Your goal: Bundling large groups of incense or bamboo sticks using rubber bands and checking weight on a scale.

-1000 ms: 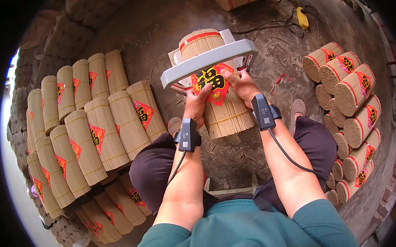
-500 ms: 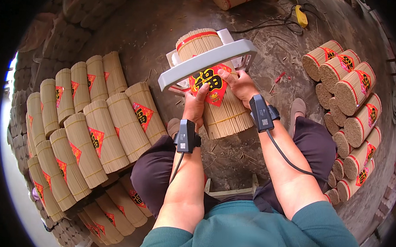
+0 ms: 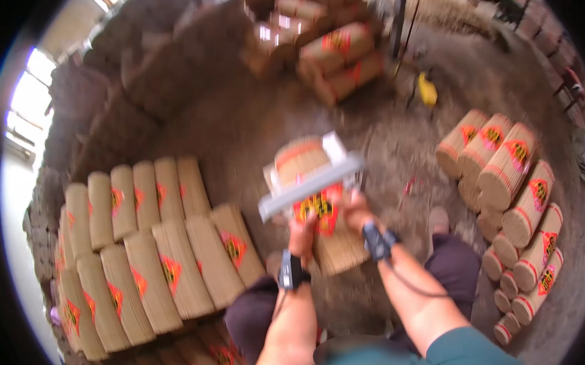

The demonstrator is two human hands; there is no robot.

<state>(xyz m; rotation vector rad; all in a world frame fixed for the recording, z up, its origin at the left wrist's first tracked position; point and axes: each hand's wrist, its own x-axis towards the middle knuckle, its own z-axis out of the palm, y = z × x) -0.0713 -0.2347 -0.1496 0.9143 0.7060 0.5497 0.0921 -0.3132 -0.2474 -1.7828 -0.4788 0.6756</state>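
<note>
In front of me a thick round bundle of thin tan sticks (image 3: 339,255) lies in a pale frame, under its grey crossbar (image 3: 310,185). A red diamond-shaped label (image 3: 320,210) with a dark and yellow design is on the bundle, just on my side of the bar. My left hand (image 3: 301,235) grips the bundle's left side, thumb up at the label's edge. On the other side my right hand (image 3: 355,212) is closed round the bundle, thumb by the label's right corner. Most fingers are hidden, and motion blurs both hands. Black devices are strapped to both wrists.
Labelled bundles (image 3: 171,268) lie in rows on the left, with more below them. Stacked bundles (image 3: 512,156) stand on the right, and another pile (image 3: 337,54) lies far ahead. A yellow object (image 3: 427,90) rests on the floor. My shoe (image 3: 438,219) is right of the bundle.
The view has tilted up, so everything sits lower in the picture and the far pile and windows show. Both hands remain on the bundle, thumbs at the label.
</note>
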